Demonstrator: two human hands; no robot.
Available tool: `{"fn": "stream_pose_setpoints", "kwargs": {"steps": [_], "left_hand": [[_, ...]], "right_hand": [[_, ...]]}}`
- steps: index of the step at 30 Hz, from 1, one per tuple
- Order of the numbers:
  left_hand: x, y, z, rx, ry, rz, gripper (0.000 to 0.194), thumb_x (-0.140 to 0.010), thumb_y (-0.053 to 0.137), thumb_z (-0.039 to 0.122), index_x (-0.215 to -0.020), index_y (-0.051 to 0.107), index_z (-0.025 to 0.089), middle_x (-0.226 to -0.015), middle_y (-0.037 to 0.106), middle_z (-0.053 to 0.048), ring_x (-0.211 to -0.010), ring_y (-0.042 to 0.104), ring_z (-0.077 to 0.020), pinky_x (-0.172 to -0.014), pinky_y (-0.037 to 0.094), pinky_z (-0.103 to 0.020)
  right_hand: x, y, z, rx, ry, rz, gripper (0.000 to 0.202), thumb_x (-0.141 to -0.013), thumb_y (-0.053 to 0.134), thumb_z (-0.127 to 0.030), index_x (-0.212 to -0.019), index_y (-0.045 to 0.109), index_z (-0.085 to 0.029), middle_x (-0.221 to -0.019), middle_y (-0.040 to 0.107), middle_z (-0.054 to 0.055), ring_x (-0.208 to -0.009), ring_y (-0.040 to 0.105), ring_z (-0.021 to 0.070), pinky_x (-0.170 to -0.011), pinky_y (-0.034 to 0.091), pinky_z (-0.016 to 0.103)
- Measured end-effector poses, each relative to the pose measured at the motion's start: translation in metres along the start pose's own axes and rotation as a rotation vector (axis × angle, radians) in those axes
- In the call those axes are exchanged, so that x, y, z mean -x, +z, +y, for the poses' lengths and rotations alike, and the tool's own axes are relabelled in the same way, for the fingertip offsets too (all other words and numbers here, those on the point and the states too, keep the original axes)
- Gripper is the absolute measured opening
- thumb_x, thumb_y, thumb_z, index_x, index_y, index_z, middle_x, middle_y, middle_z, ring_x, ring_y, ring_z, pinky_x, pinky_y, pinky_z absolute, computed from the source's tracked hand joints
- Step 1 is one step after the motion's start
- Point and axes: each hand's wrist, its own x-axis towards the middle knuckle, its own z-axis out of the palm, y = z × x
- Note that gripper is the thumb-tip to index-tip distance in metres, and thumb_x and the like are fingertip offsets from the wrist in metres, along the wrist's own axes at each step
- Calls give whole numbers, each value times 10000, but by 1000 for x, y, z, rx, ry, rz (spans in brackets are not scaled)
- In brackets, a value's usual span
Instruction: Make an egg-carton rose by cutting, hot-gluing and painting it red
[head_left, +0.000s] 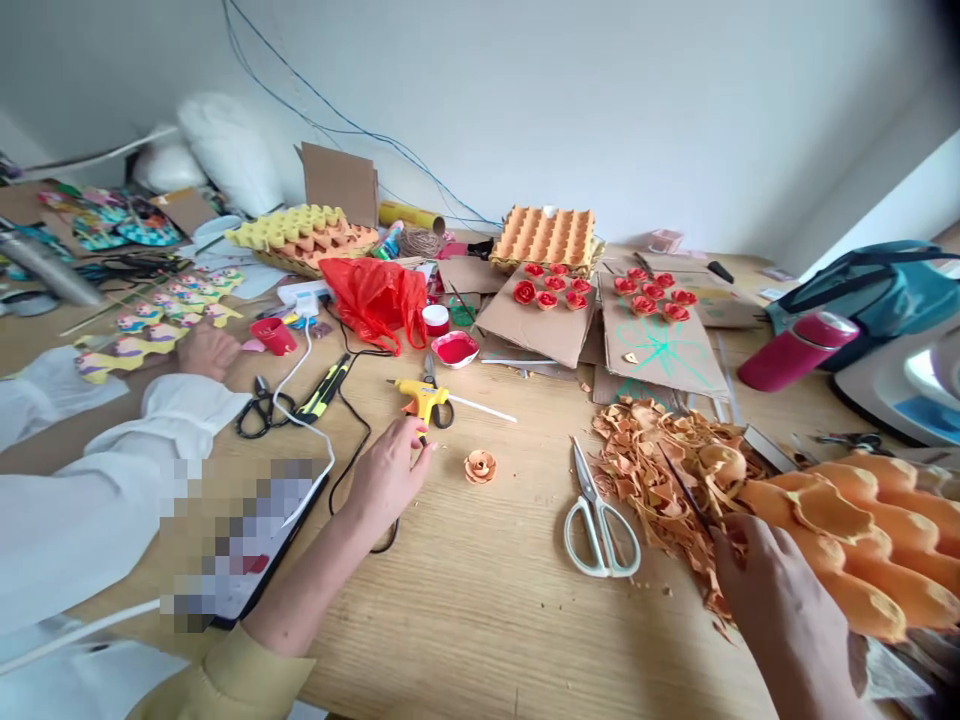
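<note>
My left hand (391,475) has its fingers closed at the handle of a yellow hot glue gun (421,398), whose nozzle points left. Just right of that hand, a small orange rose (480,467) made of carton pieces lies on the table. My right hand (776,580) pinches a thin dark pointed stick (686,490) above a heap of torn orange carton scraps (637,460). White-handled scissors (600,530) lie between my hands, blades pointing away. Orange egg carton (885,510) pieces stand beside my right hand.
Red flowers sit on cardboard sheets (660,350) ahead. A red paint dish (454,348), a red plastic bag (375,300) and black scissors (262,410) lie further left. A co-worker's hand (206,350) rests near painted carton strips. A pink bottle (795,350) lies right.
</note>
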Motion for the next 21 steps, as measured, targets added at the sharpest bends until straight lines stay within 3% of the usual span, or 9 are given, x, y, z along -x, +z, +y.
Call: {"fn": "stream_pose_setpoints", "kwargs": {"steps": [3, 8, 12, 16, 21], "left_hand": [[-21, -1, 4, 38, 70, -2, 195, -901, 567, 253, -1090, 570, 204, -981, 688, -75, -942, 677, -236, -877, 520, -362], [-103, 3, 4, -48, 4, 41, 448, -847, 668, 278, -1250, 533, 135, -1210, 639, -169, -1168, 598, -299, -1044, 438, -413], [-159, 18, 4, -144, -49, -10, 653, -816, 723, 348, -1358, 477, 78, -1343, 566, -259, -1297, 502, -403, -1082, 371, -495], [-191, 33, 3, -229, -76, -102, 842, -758, 762, 490, -1414, 425, 84, -1428, 494, -299, -1341, 444, -479, -1082, 343, -561], [-215, 48, -2, -303, -99, -239, 1048, -649, 806, 578, -1480, 358, 124, -1453, 494, -292, -1362, 437, -490, -1083, 365, -568]], "right_hand": [[-3, 5, 1, 54, 33, -67, 377, -956, 386, -531, -982, 606, -226, -984, 703, 124, -789, 690, 294, -579, 465, 363], [-4, 16, 10, 4, 15, -110, 333, -939, 395, -529, -928, 550, -235, -955, 694, 133, -824, 699, 312, -644, 498, 391], [-1, 23, 14, -42, 3, -96, 305, -935, 376, -514, -891, 518, -248, -905, 690, 133, -848, 704, 329, -673, 513, 412], [-2, 29, 22, -140, 17, -116, 305, -912, 395, -516, -900, 551, -254, -811, 700, 101, -780, 714, 324, -652, 516, 413], [-2, 46, 40, -355, -41, 41, 297, -827, 526, -486, -978, 663, -269, -773, 721, 110, -722, 708, 338, -646, 537, 432]]}}
